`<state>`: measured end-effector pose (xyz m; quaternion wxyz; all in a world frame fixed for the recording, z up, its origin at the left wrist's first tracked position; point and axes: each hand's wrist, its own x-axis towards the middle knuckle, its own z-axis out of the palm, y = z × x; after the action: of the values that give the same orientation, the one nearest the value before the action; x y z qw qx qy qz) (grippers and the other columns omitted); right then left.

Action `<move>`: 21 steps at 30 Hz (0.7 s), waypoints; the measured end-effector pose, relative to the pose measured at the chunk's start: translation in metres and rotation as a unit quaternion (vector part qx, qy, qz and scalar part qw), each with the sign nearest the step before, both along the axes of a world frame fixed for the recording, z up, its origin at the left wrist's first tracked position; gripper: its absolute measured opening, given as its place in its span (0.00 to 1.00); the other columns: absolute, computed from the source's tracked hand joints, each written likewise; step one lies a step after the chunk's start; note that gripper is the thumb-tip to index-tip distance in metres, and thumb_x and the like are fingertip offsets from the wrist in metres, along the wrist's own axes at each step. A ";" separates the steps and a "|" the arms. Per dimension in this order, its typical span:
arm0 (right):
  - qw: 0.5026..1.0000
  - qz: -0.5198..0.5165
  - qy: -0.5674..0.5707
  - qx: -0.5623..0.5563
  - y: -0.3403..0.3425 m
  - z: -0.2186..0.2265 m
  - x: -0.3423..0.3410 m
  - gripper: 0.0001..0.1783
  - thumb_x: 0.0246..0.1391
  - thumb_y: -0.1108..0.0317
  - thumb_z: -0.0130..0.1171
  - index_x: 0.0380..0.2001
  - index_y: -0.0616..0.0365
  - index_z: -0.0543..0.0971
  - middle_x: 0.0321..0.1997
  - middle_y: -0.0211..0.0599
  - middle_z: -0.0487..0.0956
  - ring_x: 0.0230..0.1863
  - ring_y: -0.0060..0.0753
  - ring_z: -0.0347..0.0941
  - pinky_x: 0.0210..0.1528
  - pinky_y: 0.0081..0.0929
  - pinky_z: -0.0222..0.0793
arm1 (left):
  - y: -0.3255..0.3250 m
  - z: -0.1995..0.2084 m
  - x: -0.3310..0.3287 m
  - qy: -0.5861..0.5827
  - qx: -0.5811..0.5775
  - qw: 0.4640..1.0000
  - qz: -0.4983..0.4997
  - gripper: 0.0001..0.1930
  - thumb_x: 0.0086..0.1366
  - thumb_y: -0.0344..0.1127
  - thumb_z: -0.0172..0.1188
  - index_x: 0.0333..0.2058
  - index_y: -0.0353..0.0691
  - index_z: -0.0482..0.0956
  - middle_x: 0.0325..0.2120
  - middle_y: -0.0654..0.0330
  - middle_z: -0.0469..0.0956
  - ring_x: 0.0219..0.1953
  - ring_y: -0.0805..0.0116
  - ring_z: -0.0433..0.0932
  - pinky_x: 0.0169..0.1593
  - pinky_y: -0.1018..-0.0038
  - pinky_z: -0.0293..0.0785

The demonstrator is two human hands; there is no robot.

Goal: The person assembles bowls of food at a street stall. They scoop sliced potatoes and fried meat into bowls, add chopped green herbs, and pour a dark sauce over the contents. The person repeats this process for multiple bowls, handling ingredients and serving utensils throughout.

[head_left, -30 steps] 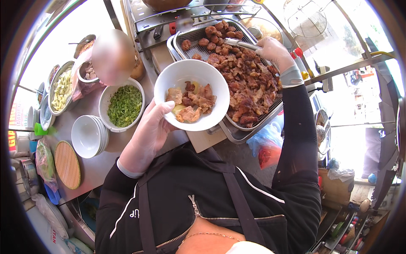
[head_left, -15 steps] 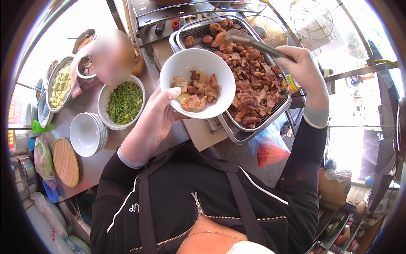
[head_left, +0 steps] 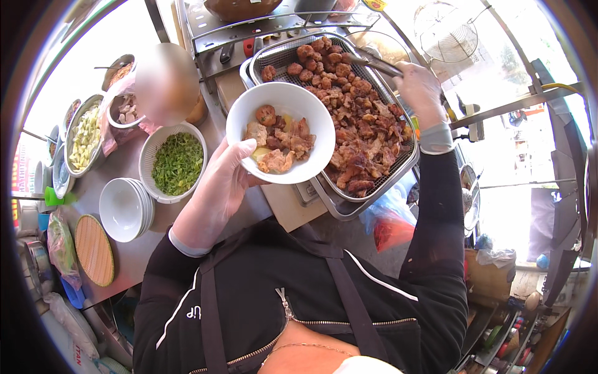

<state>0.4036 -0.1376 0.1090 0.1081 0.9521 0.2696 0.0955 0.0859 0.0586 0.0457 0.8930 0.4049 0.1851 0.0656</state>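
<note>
My left hand [head_left: 215, 198], in a clear glove, holds a white bowl [head_left: 321, 115] by its near left side, thumb over the rim. Inside the bowl lie browned meat pieces [head_left: 298, 140], one round meatball [head_left: 265, 115] and some pale yellow bits. In my gloved right hand [head_left: 418, 93] is a pair of metal tongs [head_left: 379, 65], pointing left over the far part of the mesh basket [head_left: 408, 163]; their tips are hard to make out against the meat. Meatballs [head_left: 321, 57] fill the basket's far end, and chopped fried meat [head_left: 367, 128] its nearer part.
On the metal counter to the left stand a basket of chopped greens [head_left: 179, 161], stacked white bowls [head_left: 121, 209], a woven round lid [head_left: 94, 249] and a tub of pale chopped pieces [head_left: 86, 138]. A red-and-blue plastic bag [head_left: 392, 229] hangs beside the basket's tray.
A meatball now lies in the bowl that was not there before. The tongs are farther right over the basket, without the blurred piece seen at their tips. The whole view has shifted slightly.
</note>
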 end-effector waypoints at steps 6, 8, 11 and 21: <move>0.994 0.087 -0.062 -0.014 0.025 -0.038 0.021 0.11 0.56 0.61 0.58 0.42 0.44 0.82 0.38 0.39 0.83 0.44 0.45 0.80 0.45 0.42 0.76 | 0.000 0.003 0.001 0.007 0.011 1.000 0.001 0.31 0.67 0.38 0.52 0.64 0.34 0.55 0.57 0.50 0.69 0.54 0.60 0.78 0.53 0.57 0.80; 0.991 0.097 -0.090 -0.001 0.018 -0.031 0.017 0.10 0.56 0.64 0.55 0.39 0.44 0.83 0.35 0.39 0.83 0.41 0.45 0.81 0.42 0.41 0.77 | 0.000 0.003 0.001 -0.001 0.007 1.000 -0.002 0.31 0.67 0.38 0.52 0.64 0.34 0.55 0.57 0.50 0.69 0.54 0.60 0.78 0.53 0.58 0.80; 0.995 0.064 -0.071 0.017 0.009 -0.011 0.003 0.10 0.56 0.65 0.56 0.38 0.44 0.84 0.34 0.38 0.84 0.39 0.46 0.81 0.41 0.40 0.77 | 0.002 0.003 0.003 -0.012 0.003 1.000 -0.001 0.30 0.67 0.38 0.52 0.64 0.34 0.55 0.56 0.50 0.69 0.54 0.61 0.78 0.53 0.59 0.81; 0.872 0.236 0.278 0.326 -0.023 0.033 -0.094 0.15 0.51 0.82 0.62 0.44 0.65 0.82 0.31 0.37 0.81 0.32 0.21 0.75 0.37 0.21 0.70 | 0.000 0.002 0.008 -0.002 0.015 0.999 0.029 0.30 0.71 0.44 0.53 0.64 0.33 0.56 0.55 0.51 0.71 0.51 0.64 0.79 0.51 0.65 0.81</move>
<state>0.3099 -0.1608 0.1421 -0.3134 0.8287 0.4586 -0.0685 0.0935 0.0589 0.0475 0.8846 0.4131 0.1944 0.0949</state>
